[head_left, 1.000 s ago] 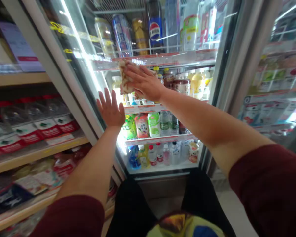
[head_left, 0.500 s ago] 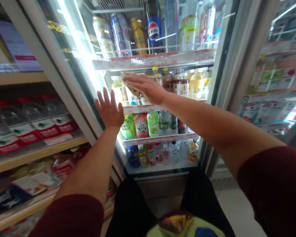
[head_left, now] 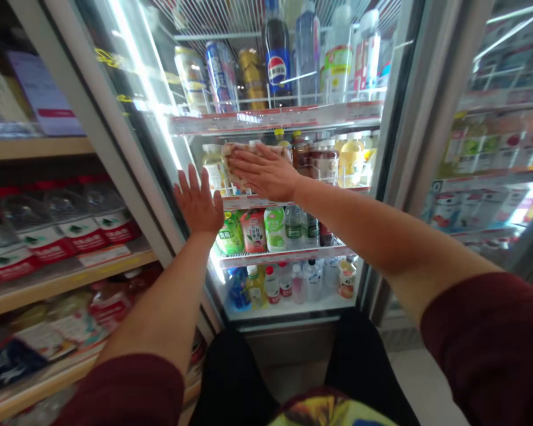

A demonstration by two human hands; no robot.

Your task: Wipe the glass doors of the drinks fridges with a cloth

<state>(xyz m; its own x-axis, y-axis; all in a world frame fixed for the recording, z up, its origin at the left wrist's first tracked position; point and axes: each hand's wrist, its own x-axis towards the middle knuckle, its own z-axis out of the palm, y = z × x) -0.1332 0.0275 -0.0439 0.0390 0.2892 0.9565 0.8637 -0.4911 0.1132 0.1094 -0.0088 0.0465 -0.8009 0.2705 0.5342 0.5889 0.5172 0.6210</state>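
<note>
My right hand holds a crumpled, pale brown patterned cloth under its flat palm, against the glass door of a lit drinks cooler. The cloth's edges show above and below the fingers; the rest is hidden. To the left, my left hand is open, fingers spread and palm towards the glass, near the door's left frame. It holds nothing; whether the palm touches the glass I cannot tell. Behind the door stand shelves of drinks, among them a Pepsi bottle and a gold can.
On my left, wooden shelves hold red-capped water bottles and packaged goods. A metal door frame rises on the right, with another glass-fronted cooler of drinks beyond it. My black-clad legs are close to the cooler's base.
My right hand and the cloth have moved slightly down, and the hand's back has turned more towards me. My left hand stays in nearly the same place. The view has shifted a little.
</note>
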